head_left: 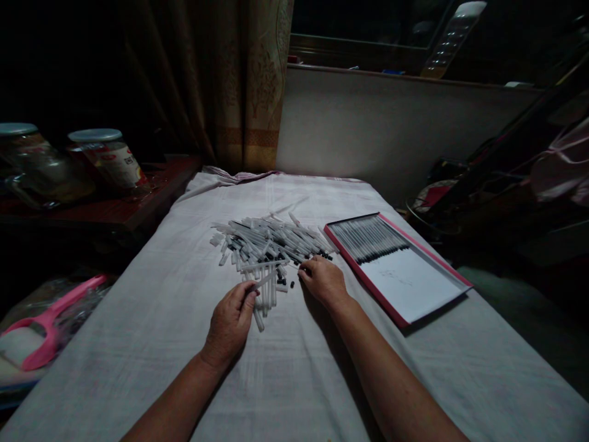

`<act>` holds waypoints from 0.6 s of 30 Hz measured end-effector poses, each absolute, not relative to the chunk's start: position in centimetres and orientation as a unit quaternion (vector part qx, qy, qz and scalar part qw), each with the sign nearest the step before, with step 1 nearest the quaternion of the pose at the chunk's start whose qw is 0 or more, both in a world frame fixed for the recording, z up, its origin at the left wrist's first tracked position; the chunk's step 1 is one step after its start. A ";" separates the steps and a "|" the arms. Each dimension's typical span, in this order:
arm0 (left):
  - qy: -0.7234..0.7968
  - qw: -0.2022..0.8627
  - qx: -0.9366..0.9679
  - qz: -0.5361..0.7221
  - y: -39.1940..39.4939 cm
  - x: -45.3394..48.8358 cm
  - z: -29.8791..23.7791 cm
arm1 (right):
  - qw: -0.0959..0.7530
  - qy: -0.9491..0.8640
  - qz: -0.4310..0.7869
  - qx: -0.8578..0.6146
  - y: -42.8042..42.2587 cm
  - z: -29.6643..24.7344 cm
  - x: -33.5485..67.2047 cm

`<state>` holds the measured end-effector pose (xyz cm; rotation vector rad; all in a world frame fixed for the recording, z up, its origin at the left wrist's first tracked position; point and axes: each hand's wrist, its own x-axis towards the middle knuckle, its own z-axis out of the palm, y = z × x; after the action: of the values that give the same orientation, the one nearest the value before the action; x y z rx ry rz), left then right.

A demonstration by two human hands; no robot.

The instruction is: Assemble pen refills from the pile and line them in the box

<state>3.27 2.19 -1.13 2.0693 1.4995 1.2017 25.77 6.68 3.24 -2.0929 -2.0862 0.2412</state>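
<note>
A heap of clear pen barrels (271, 236) lies in the middle of the cloth, with small black pen parts mixed in. My left hand (232, 316) is closed at the near side of the heap, pinching one clear pen barrel (265, 280) between thumb and fingers; it points up and to the right. Just right of the heap, my right hand (323, 280) has its fingers drawn together close to the cloth, beside some black pieces. Whatever its fingertips hold is hidden. A red-edged box (363, 279) lies to the right, holding a row of pens with black ends (370, 236).
A white cloth (151, 319) covers the table. Lidded jars (113, 162) stand on a dark red cabinet (156, 184) at the left. A pink-handled item (53, 322) lies at the lower left. Behind are a curtain (248, 86) and a pale wall (359, 123).
</note>
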 end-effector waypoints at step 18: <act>0.517 0.228 0.665 0.489 3.1 2.6 -1.1 | 0.428 -0.590 0.287 -0.622 6.0 9.5 30.0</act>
<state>2.64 3.15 -1.12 1.8306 1.4240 1.3470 29.99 6.04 9.54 -1.5524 -1.4726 0.7178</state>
